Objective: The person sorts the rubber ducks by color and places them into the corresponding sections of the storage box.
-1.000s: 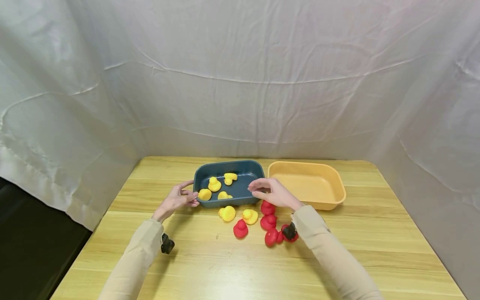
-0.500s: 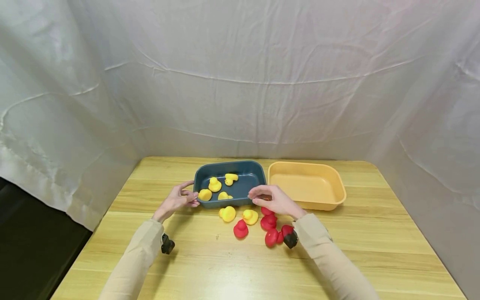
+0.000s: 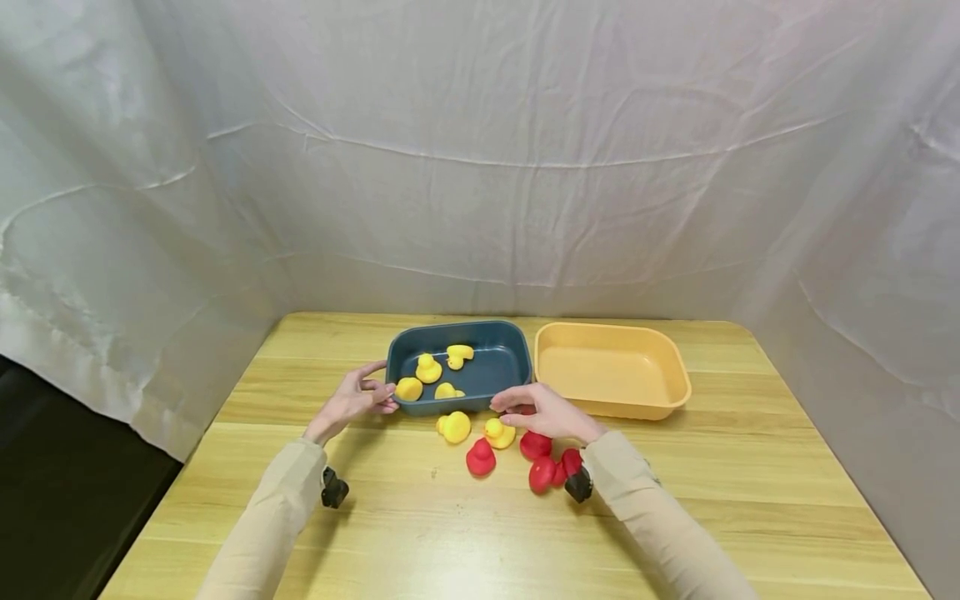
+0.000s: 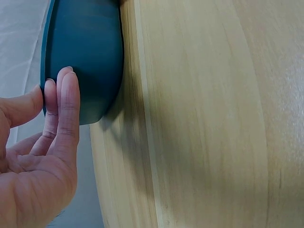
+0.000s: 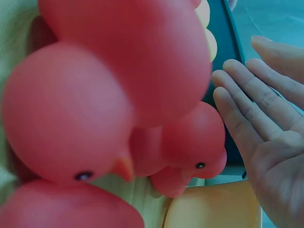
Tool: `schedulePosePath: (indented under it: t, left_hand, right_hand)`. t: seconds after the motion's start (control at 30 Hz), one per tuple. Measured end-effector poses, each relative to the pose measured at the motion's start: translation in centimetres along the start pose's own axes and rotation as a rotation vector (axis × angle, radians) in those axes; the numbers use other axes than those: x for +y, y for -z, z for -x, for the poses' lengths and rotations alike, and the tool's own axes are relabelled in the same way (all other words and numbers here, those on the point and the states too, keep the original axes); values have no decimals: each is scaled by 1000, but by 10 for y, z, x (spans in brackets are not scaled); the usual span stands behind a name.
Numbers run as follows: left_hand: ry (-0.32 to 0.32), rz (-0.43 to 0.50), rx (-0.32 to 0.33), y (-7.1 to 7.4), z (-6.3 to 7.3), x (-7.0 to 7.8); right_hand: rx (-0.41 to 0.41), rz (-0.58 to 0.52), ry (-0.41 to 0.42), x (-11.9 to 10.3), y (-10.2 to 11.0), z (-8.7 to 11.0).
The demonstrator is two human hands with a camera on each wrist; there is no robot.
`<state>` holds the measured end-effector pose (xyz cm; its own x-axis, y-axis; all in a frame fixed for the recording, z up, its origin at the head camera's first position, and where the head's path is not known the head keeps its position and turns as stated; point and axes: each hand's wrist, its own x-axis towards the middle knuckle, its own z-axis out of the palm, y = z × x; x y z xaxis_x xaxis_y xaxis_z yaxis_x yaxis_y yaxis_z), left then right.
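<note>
At the left end of a dark blue tub (image 3: 495,365), my left hand (image 3: 355,402) pinches the rim. In the left wrist view the thumb is at one side of the tub wall (image 4: 90,52), with fingers (image 4: 69,104) along the other. Several yellow rubber ducks (image 3: 428,368) lie inside the tub. My right hand (image 3: 547,412) is held over the front right corner with fingers extended, holding nothing. Under it sit a yellow duck (image 3: 498,433) and several red rubber ducks (image 3: 542,475), partly hidden. In the right wrist view, red ducks (image 5: 156,57) fill the foreground beside the open palm (image 5: 280,156).
An orange tub (image 3: 600,375) stands to the right of the blue one, with nothing in it. Another yellow duck (image 3: 454,427) and a single red duck (image 3: 481,459) lie in front of the blue tub. Pale curtains (image 3: 480,167) hang behind the wooden table (image 3: 420,533).
My right hand has come back toward me from over the blue tub's corner and now hovers by the ducks in front. The left hand stays at the rim.
</note>
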<state>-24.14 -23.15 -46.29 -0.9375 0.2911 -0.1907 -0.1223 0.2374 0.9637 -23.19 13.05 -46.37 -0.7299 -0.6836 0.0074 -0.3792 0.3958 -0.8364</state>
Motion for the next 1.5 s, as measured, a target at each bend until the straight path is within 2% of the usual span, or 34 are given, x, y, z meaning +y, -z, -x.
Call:
schedulePosePath:
  t: [0.4, 0.63, 0.83, 1.17, 1.4, 1.5]
  left_hand:
    - [-21, -1, -7, 1, 0, 0]
    - [-12, 7, -7, 1, 0, 1]
    - [-8, 8, -5, 1, 1, 1]
    - [-12, 10, -8, 2, 2, 0]
    - [-10, 4, -4, 0, 2, 0]
    - [-7, 0, -1, 0, 3, 1]
  right_hand:
    - [-63, 28, -12, 2, 1, -2]
    - [-95, 53, -36, 4, -1, -5]
    - [-118, 101, -2, 4, -3, -5]
    - [-113, 118, 1, 9, -7, -8]
    - [-113, 146, 59, 13, -8, -8]
    - [-118, 150, 36, 14, -9, -10]
